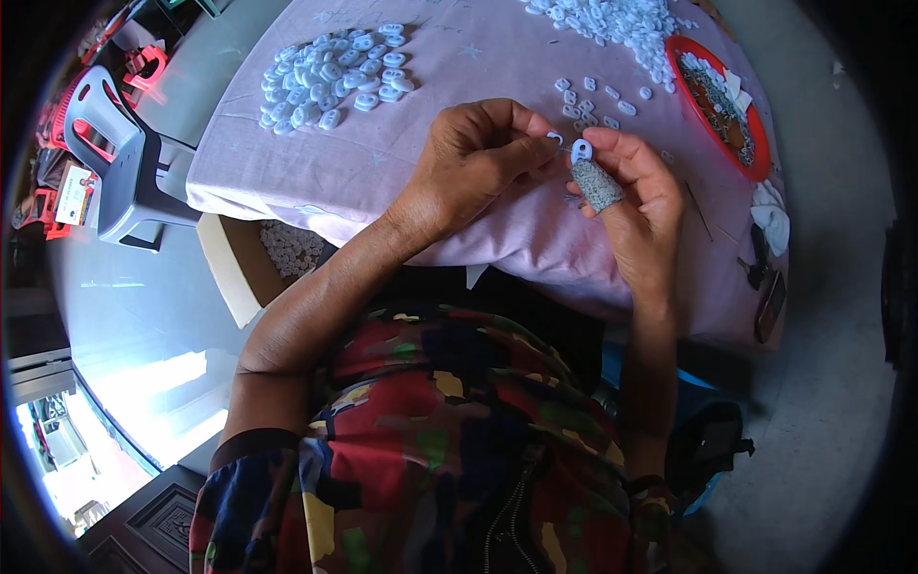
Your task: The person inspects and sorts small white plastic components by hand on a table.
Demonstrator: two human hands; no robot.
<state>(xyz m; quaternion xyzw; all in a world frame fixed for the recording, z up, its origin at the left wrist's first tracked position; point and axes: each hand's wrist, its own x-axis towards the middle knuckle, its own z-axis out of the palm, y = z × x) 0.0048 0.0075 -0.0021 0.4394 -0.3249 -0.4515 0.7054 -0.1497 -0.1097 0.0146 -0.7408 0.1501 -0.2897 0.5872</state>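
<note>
Above the near part of the cloth-covered table, my two hands meet fingertip to fingertip. A small pale piece (555,137) is pinched between the thumb and forefinger of my left hand (469,163); its exact kind is too small to tell. My right hand (650,210) grips a white oval plastic piece with holes (581,150) by its edge. A grey speckled thumb cover (598,186) wraps the right thumb. Something thin seems to run between the two pieces. Several loose white plastic pieces (625,108) lie just beyond my fingers.
A heap of white oval pieces (330,77) lies at left, another heap (612,29) farther back. At right are a red tray (760,158) of small metal parts, a white cloth (771,215), scissors (755,260) and a phone (769,308). A cardboard box (225,263) stands below the table's left edge.
</note>
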